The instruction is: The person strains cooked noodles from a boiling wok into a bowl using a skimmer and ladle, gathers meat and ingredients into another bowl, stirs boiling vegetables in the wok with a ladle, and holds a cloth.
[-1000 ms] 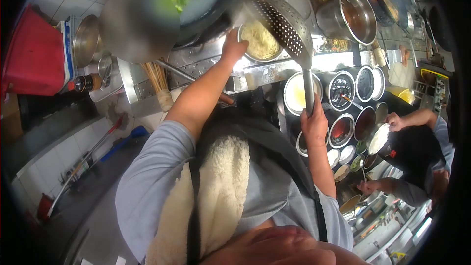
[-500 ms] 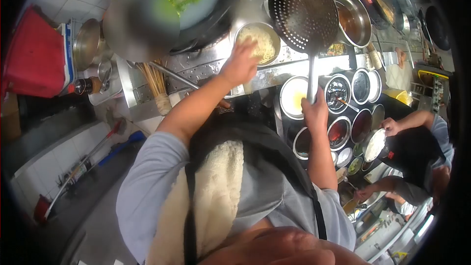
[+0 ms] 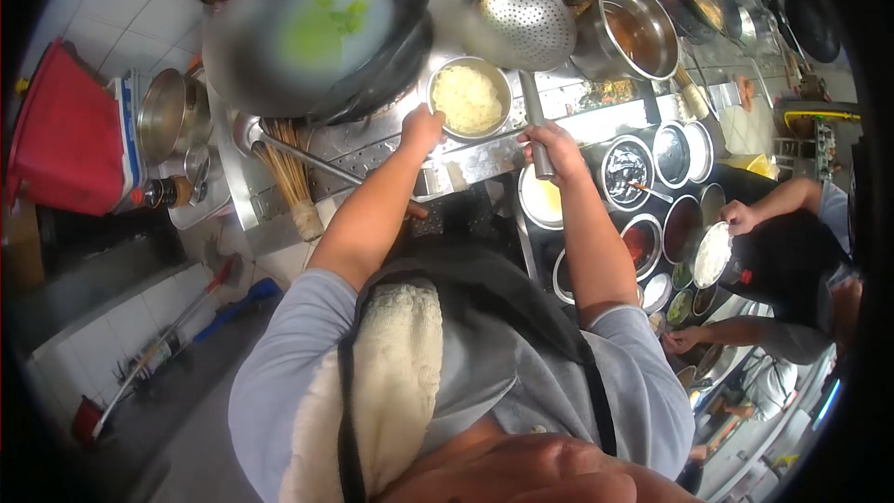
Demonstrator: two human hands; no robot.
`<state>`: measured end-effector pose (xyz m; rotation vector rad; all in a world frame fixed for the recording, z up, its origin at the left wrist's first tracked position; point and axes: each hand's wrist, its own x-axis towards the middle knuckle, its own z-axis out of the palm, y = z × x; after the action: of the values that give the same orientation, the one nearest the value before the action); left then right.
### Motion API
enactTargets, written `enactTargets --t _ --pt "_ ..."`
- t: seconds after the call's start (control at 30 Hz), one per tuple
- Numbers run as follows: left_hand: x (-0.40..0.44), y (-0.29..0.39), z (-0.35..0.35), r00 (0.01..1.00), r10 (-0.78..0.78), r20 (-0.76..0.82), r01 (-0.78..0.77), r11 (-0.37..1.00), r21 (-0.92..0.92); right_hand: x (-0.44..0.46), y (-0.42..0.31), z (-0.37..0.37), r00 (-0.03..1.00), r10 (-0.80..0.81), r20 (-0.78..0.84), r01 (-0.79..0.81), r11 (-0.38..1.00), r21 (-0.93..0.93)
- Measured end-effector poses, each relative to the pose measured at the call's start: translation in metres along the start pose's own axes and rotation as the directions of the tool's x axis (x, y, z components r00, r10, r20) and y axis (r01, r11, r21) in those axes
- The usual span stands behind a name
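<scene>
My left hand is closed on the near left rim of a metal bowl that holds pale noodles. To the right, my right hand grips the handle of a large perforated strainer. The strainer's round head lies over the metal counter, behind and right of the bowl. Left of the bowl, a black wok holds cloudy liquid with green vegetables.
Steel pots stand at the back right. Sauce containers fill the area right of my right hand. A co-worker's hand holds a white plate. A long-handled ladle and bamboo brush lie at left.
The strainer has moved left and away from me with my right hand. My left hand has gone from over the noodles to the bowl's rim, and the noodles look flatter.
</scene>
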<state>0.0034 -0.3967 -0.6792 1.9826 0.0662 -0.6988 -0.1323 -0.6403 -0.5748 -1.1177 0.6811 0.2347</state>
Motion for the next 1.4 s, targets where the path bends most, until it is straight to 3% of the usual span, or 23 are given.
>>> enactTargets --t 0.07,0.13,0.17,0.23,0.3,0.37,0.43,0.47,0.5,0.57,0.67,0.7,0.77,0.8,0.9,0.97,1.03,1.1,1.17,1.23,1.3,1.33,1.4 --pt "0.005 -0.014 0.001 0.999 0.025 -0.034 -0.024 0.999 0.033 -0.004 -0.007 0.006 1.000 0.002 -0.020 -0.003 1.000 -0.012" --pt "0.016 -0.045 0.000 0.938 0.263 -0.227 -0.231 0.960 0.158 -0.003 -0.009 0.013 0.999 0.004 -0.033 -0.005 1.000 -0.027" --pt "0.002 -0.035 -0.010 0.935 0.270 -0.229 -0.237 0.958 0.162 0.002 -0.006 0.014 0.998 0.026 -0.055 -0.029 0.997 -0.067" --pt "-0.061 0.010 -0.042 0.989 0.069 -0.129 -0.071 0.997 -0.012 0.009 0.002 0.015 0.996 0.044 -0.074 -0.051 0.994 -0.100" --pt "-0.119 0.054 -0.071 0.993 0.055 -0.109 -0.056 0.998 -0.010 0.016 0.011 0.023 0.994 0.005 -0.108 -0.025 0.982 -0.188" --pt "-0.151 0.071 -0.094 0.995 0.023 -0.100 -0.023 1.000 -0.003 0.017 0.015 0.028 0.980 -0.103 -0.171 -0.014 0.817 -0.576" --pt "-0.174 0.074 -0.106 1.000 0.001 -0.028 -0.006 0.987 -0.158 -0.003 0.017 0.051 0.885 -0.404 -0.232 0.129 0.691 -0.711" --pt "-0.195 0.096 -0.114 1.000 0.000 0.001 0.000 0.965 -0.262 -0.022 0.012 0.064 0.846 -0.493 -0.202 0.239 0.691 -0.683" --pt "-0.194 0.080 -0.110 1.000 -0.007 -0.018 0.002 0.963 -0.269 -0.038 0.011 0.067 0.875 -0.473 -0.109 0.301 0.705 -0.643" --pt "-0.192 0.032 -0.120 0.949 0.305 -0.078 -0.314 0.912 -0.263 -0.077 0.009 0.093 0.977 -0.211 -0.011 0.200 0.941 -0.272" --pt "-0.220 0.014 -0.154 0.990 0.139 0.016 -0.137 0.985 -0.107 -0.126 0.027 0.139 0.986 -0.163 0.025 0.165 0.981 -0.100" --pt "-0.225 0.002 -0.160 0.989 0.145 0.025 -0.142 0.985 -0.103 -0.134 0.037 0.147 0.986 -0.168 0.017 0.169 0.981 -0.095" --pt "-0.241 -0.003 -0.173 0.984 0.161 0.077 -0.146 0.974 -0.172 -0.144 0.056 0.157 0.991 -0.110 0.079 0.133 0.905 -0.403" --pt "-0.248 -0.003 -0.181 0.991 0.095 0.089 -0.085 0.990 -0.108 -0.145 0.062 0.164 0.987 -0.155 0.046 0.157 0.843 -0.515" --pt "-0.262 -0.021 -0.205 0.995 0.082 0.058 -0.073 0.988 -0.139 -0.158 0.073 0.188 0.997 -0.036 0.064 0.058 0.925 -0.377" --pt "-0.259 -0.077 -0.226 0.987 0.145 -0.063 -0.153 0.976 -0.157 -0.159 0.091 0.203 0.987 -0.067 0.146 0.113 0.935 -0.337" --pt "-0.269 -0.114 -0.246 0.959 0.197 -0.201 -0.231 0.960 -0.160 -0.162 0.086 0.227 0.976 -0.033 0.214 0.116 0.914 -0.389" --pt "-0.288 -0.139 -0.271 0.899 0.095 -0.428 -0.218 0.944 -0.248 -0.156 0.090 0.240 0.965 0.020 0.261 0.106 0.880 -0.463" --pt "-0.298 -0.183 -0.286 0.846 -0.021 -0.533 -0.180 0.929 -0.322 -0.152 0.092 0.252 0.957 0.101 0.273 0.038 0.886 -0.462" --pt "-0.312 -0.215 -0.303 0.773 -0.137 -0.619 -0.158 0.903 -0.399 -0.138 0.104 0.252 0.935 0.103 0.339 0.110 0.825 -0.554" --pt "-0.328 -0.232 -0.322 0.632 -0.155 -0.759 -0.161 0.932 -0.325 -0.132 0.103 0.268 0.918 0.150 0.368 0.107 0.799 -0.592" --pt "-0.332 -0.238 -0.333 0.612 -0.173 -0.772 -0.160 0.929 -0.335 -0.125 0.108 0.271 0.911 0.163 0.380 0.116 0.780 -0.615" --pt "-0.332 -0.251 -0.364 0.442 -0.386 -0.810 -0.212 0.833 -0.512 -0.116 0.115 0.281 0.893 0.191 0.408 0.126 0.763 -0.634"
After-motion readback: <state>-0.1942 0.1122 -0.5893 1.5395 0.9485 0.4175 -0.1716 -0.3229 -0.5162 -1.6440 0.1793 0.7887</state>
